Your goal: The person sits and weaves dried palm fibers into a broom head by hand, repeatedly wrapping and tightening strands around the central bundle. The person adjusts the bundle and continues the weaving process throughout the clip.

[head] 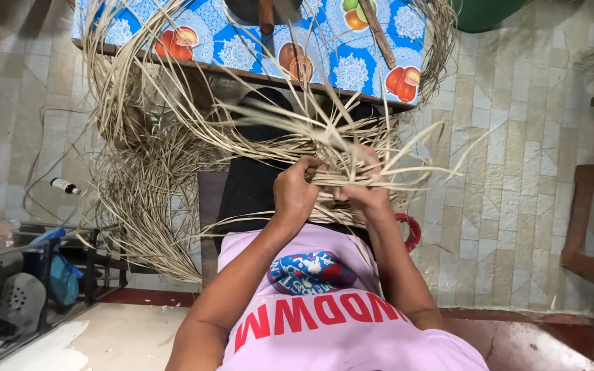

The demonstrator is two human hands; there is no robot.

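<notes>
We observe the person seated, seen from above, with both bare hands working at lap level on a mass of pale dried straw strips (256, 137) that are partly interlaced into a flat woven band. The left hand (294, 194) is curled into a close grip, its fingers folded over a bunch of strips at the near edge of the band. The right hand (366, 196) sits just beside it, almost touching, with fingers bent and pinching several strips at the same edge; we cannot tell exactly how many strands each hand holds. The woven band lies across the person's dark-clothed knees, between the hands and the table (242, 72) beyond, and loose strip ends fan outward to both sides, with a large tangled heap hanging down on the person's left toward the tiled floor (517, 137). The table carries a blue cloth with a fruit and floral pattern (338, 62), and a wooden stick (378, 33) lies tilted on it. The person wears a pink shirt (338, 323) with red lettering. A red curved object (412, 230) shows just beside the right forearm; its kind is unclear. To the person's left stands a dark rack (29, 275) holding assorted items, and a small bottle (65, 186) lies on the floor near a thin cable. A wooden chair frame (586, 227) stands well apart on the right.
</notes>
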